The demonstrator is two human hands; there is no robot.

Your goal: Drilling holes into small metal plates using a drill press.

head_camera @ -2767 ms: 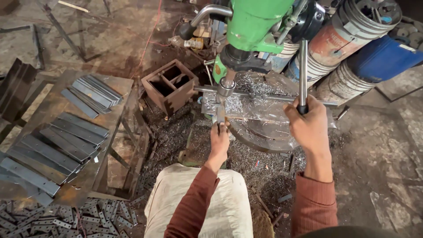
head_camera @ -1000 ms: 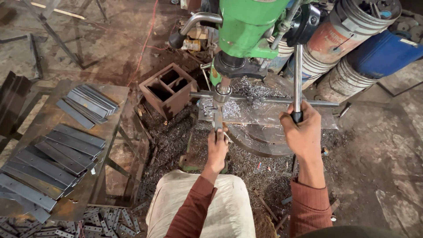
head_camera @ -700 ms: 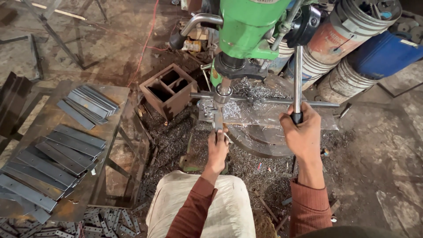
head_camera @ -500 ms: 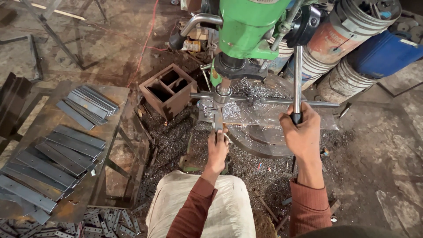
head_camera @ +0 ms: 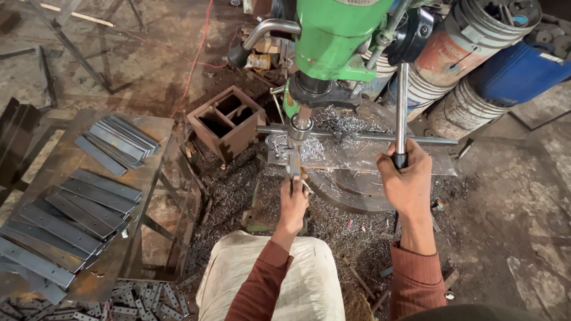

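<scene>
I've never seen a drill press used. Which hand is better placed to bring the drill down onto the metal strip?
The right hand, probably: it already grips the long steel feed lever of the green drill press. The left hand is busy holding the flat grey metal strip under the spindle.

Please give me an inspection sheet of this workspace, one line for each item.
Surface: drill table covered with metal chips.
Job's things: green drill press; narrow metal strip under the spindle.
Clutter: flat bars on a rusty stand; rusty box; buckets.
Grippers: left hand holds the strip; right hand grips the feed lever.
Cables: red cable on the floor.
Surroundings: dirt floor, shavings.
</scene>
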